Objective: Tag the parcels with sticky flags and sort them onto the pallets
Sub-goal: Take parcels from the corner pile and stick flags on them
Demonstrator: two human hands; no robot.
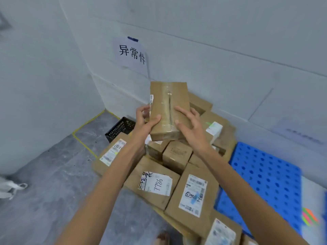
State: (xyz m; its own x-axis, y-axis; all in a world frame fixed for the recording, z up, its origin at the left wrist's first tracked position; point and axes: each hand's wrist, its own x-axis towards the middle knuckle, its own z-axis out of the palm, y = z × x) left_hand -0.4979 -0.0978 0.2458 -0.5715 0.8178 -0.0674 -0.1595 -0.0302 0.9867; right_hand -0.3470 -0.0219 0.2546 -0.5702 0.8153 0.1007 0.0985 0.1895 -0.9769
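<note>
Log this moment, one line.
left hand: grips taped brown cardboard parcel | right hand: flat on its top | blue perforated plastic pallet: at right

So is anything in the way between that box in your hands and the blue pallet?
Nothing visible blocks it. The left hand grips the parcel and the right hand rests on it, above the pile of parcels; the blue pallet lies to the right, its visible top bare.

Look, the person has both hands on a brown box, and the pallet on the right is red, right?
Not quite. The head view shows the pallet on the right is blue, not red. The left hand and right hand are both on the brown box.
</note>
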